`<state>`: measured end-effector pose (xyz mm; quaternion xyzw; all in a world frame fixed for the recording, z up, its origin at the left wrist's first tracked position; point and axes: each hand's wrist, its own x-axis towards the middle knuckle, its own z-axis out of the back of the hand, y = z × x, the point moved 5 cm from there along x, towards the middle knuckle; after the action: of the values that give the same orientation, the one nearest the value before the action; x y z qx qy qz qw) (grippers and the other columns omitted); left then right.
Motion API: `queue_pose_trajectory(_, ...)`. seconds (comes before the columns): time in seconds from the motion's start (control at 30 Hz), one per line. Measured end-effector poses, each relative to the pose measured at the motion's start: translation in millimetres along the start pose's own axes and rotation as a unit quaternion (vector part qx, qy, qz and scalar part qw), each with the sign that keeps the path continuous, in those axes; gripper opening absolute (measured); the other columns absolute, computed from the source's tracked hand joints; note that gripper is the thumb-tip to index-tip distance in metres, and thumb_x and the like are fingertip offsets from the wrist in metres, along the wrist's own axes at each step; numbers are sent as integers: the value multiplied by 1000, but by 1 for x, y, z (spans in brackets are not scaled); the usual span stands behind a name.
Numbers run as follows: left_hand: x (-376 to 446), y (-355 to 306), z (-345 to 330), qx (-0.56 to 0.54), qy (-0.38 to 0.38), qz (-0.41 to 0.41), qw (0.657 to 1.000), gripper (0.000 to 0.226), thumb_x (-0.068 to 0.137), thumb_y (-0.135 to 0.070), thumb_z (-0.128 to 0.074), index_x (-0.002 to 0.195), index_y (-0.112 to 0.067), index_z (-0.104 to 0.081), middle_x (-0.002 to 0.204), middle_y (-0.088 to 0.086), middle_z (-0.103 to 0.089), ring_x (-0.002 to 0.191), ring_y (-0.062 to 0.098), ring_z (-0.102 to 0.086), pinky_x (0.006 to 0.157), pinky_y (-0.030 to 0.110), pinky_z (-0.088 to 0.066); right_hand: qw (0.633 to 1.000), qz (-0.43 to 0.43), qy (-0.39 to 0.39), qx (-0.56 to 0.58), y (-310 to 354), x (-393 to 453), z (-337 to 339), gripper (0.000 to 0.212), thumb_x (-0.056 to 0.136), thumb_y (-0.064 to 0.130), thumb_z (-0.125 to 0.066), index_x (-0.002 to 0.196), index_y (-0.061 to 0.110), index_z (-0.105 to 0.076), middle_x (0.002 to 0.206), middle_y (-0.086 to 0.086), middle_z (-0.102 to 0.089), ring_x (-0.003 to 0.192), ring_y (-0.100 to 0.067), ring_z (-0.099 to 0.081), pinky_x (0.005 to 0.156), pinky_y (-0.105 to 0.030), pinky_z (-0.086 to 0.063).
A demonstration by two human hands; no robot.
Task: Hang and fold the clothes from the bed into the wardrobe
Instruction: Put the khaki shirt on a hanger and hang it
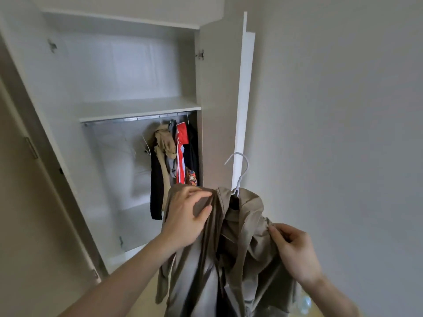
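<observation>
A beige garment [242, 243] hangs on a white hanger [240, 172] in front of me, its hook sticking up above the collar. My left hand [187, 216] grips the garment's left shoulder, fingers and thumb pinching a fold of cloth. The right shoulder edge is pinched by my right hand [295, 250]. Behind stands the open white wardrobe [137, 106]. On its rail [137, 117], at the right end, hang several clothes [176, 154]: beige, black, grey, red-and-white.
The wardrobe's right door [245, 94] stands open edge-on just behind the hanger hook. Its left door [27, 179] is swung open at the left. The left part of the rail is bare. A grey wall fills the right side.
</observation>
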<state>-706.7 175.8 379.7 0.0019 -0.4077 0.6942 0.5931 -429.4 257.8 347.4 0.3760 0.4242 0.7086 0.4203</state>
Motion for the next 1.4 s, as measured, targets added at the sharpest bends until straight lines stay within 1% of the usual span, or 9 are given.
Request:
queue_pose_trajectory(0.1,7,31,1,-65,47,47,996,32,98,-42,-64,129,-45,-58,125,-31,-49,123,-7,-48,104,17,-38,999,-7,-4,46,3,33,-32,22,102,22,-64,88,23,-81,85,7,-79,86,-11,-74,76,-21,-57)
queue_pose_trajectory(0.23,20,74,-1,-77,102,95,987,29,97,-47,-64,125,-51,-58,122,-36,-51,118,-14,-48,91,10,-41,997,-27,7,78,6,81,-73,21,101,24,-65,88,30,-80,87,8,-80,86,-9,-76,83,-31,-59)
queue_pose_trajectory(0.4,55,136,11,-52,71,157,984,17,96,-42,-66,113,-48,-64,113,-34,-54,109,-12,-54,86,11,-46,994,-40,42,93,2,148,-121,20,102,25,-64,88,26,-78,82,5,-79,84,-17,-74,86,-39,-57)
queue_pose_trajectory(0.53,94,179,20,-45,32,215,975,14,98,-36,-66,109,-45,-65,119,-27,-57,109,-10,-55,91,15,-49,988,-56,99,101,1,208,-149,19,104,23,-61,93,25,-77,85,10,-78,77,1,-71,62,-6,-49)
queue_pose_trajectory(0.63,128,200,25,-36,4,244,969,13,99,-34,-66,108,-44,-64,121,-23,-57,110,-1,-58,88,13,-45,986,-57,127,94,3,256,-164,19,105,22,-59,97,25,-76,91,8,-77,76,0,-70,57,0,-44)
queue_pose_trajectory(0.83,186,236,28,-16,-44,274,961,15,98,-31,-67,112,-36,-67,122,-19,-58,110,2,-59,92,20,-47,979,-56,177,85,2,347,-197,19,105,27,-57,96,29,-74,91,10,-75,87,-9,-69,78,-19,-53)
queue_pose_trajectory(1.0,210,274,32,-26,-66,312,947,17,96,-32,-70,112,-37,-68,124,-17,-59,110,6,-61,91,22,-49,970,-56,211,107,0,399,-236,18,104,26,-58,96,27,-74,79,24,-73,77,8,-67,55,-1,-46)
queue_pose_trajectory(1.23,269,352,39,-58,-80,356,929,18,95,-31,-71,112,-36,-69,120,-15,-64,101,3,-65,75,16,-47,963,-94,215,130,-6,456,-290,16,103,25,-62,100,21,-76,95,5,-76,89,-13,-70,68,-16,-48)
queue_pose_trajectory(1.4,342,441,32,-84,-43,382,920,22,97,-28,-69,119,-31,-66,125,-10,-61,111,14,-62,98,36,-53,968,-109,183,131,-9,495,-326,17,101,18,-64,91,16,-78,87,1,-77,81,-11,-72,61,-9,-50)
